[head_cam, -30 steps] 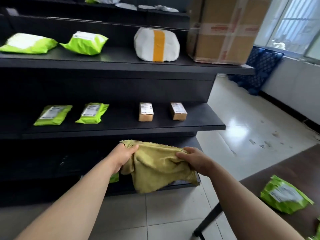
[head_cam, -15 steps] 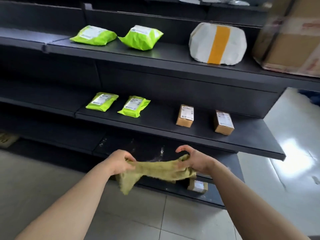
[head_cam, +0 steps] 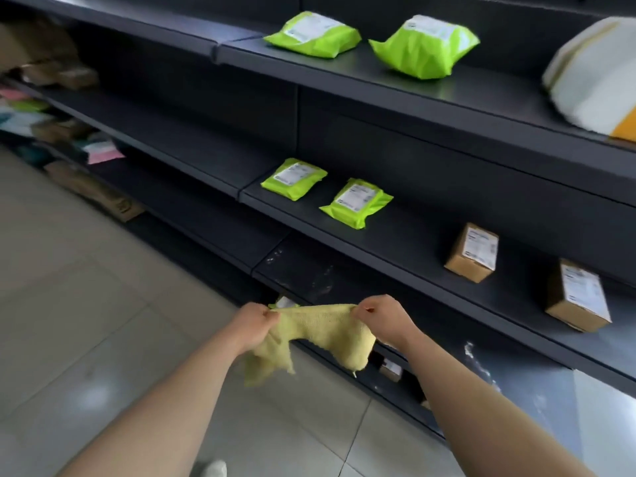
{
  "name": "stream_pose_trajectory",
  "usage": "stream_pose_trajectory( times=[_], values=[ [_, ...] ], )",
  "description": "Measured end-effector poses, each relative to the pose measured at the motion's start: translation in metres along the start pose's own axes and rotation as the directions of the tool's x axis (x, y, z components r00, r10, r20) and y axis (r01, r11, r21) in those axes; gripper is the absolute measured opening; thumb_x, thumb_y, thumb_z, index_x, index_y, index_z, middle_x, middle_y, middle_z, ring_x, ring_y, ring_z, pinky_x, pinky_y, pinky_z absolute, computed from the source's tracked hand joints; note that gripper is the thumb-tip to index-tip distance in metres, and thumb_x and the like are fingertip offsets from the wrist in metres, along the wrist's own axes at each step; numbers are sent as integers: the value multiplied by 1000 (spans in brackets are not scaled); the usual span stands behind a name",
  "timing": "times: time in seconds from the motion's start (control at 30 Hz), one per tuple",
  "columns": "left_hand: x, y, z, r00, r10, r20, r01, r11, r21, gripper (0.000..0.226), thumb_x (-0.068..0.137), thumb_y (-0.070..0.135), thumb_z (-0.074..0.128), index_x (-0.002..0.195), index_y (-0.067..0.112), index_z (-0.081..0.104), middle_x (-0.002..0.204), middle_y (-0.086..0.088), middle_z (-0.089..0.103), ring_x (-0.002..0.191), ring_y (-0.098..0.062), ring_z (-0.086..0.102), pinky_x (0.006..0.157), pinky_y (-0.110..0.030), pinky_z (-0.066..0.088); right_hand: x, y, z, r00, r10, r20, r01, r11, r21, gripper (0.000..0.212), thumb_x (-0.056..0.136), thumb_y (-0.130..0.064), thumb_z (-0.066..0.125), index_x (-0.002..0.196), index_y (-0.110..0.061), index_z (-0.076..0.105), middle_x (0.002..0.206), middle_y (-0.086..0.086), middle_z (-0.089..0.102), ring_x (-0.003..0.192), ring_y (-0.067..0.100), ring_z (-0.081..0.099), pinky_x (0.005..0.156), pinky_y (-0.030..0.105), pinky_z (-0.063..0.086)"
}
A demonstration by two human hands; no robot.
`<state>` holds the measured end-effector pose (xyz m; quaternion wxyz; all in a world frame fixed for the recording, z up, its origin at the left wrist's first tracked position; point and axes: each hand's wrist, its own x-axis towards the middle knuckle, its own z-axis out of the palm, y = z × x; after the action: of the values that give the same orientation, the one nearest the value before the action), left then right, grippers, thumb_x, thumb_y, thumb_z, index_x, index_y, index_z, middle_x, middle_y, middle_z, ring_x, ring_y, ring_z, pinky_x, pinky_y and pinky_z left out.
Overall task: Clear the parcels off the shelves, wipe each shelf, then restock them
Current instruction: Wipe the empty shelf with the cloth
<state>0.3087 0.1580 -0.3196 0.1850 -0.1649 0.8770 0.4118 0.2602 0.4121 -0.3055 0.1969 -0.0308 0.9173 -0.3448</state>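
- Low centre, arms stretched out: left hand [head_cam: 254, 321] and right hand [head_cam: 385, 316] each pinching a top corner of the yellow cloth [head_cam: 323, 330], pulled taut between them.
- Nubby, floppy fabric, drooping in front of the lowest shelves.
- Glossy green mailers [head_cam: 356, 203] and small cardboard boxes [head_cam: 473, 253] on matte dark shelves [head_cam: 413, 242], right side.
- Pale shiny tile floor [head_cam: 86, 304] lower left.

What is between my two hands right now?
A yellow cloth spans the gap in the head view: the left hand pinches one end, the right hand the other, and the rest hangs below.
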Motion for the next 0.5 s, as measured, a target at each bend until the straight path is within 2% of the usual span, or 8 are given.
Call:
stream_pose_trajectory(
  times=[0.03,0.1,0.17,0.23,0.37,0.43,0.5],
  values=[
    [5,-6,-5,1000,-21,-3,20,995,-100,28,98,27,46,86,10,64,81,-5,64,71,-15,59,62,-26,43,8,-9,7,1000,-14,-8,14,1000,24,31,91,-27,52,90,2,64,85,18,63,72,31,58,72,44,52],
    [16,-14,-14,996,-87,32,93,940,-329,28,99,22,44,85,9,65,85,-10,68,75,-21,63,71,-30,50,23,-29,24,999,-49,2,49,996,75,28,92,-28,53,87,-6,69,81,9,65,75,25,61,78,43,53],
    [31,-22,-23,978,-155,140,207,810,-549,29,100,21,43,93,3,65,89,-16,70,79,-27,67,75,-36,54,41,-55,46,997,-74,38,69,991,118,25,92,-28,55,82,-12,72,78,1,65,76,13,58,79,38,52],
    [40,-22,-30,950,-192,245,310,654,-690,29,102,23,42,105,1,61,95,-18,70,83,-28,68,70,-37,56,51,-76,60,993,-87,86,72,984,160,24,92,-28,57,78,-16,72,78,-1,65,78,11,57,81,36,52],
    [69,-36,-75,909,-115,401,404,482,-778,40,103,35,33,121,8,57,112,-17,68,100,-29,67,79,-41,55,75,-128,93,982,-39,183,-16,957,290,20,91,-29,60,92,-16,76,92,-2,72,85,8,61,77,26,49],
    [83,-44,-97,885,-40,464,426,476,-770,49,101,47,31,119,10,60,115,-14,68,105,-27,66,83,-40,54,86,-151,107,970,-12,243,-66,948,312,26,90,-26,57,93,-4,73,86,3,67,78,12,58,74,27,47],
    [95,-51,-117,875,-29,482,425,522,-739,46,98,47,43,115,10,63,111,-12,70,103,-27,67,87,-40,54,95,-171,119,952,9,307,-132,914,383,31,89,-21,55,99,6,68,87,13,65,77,18,58,76,33,48]
  ],
)
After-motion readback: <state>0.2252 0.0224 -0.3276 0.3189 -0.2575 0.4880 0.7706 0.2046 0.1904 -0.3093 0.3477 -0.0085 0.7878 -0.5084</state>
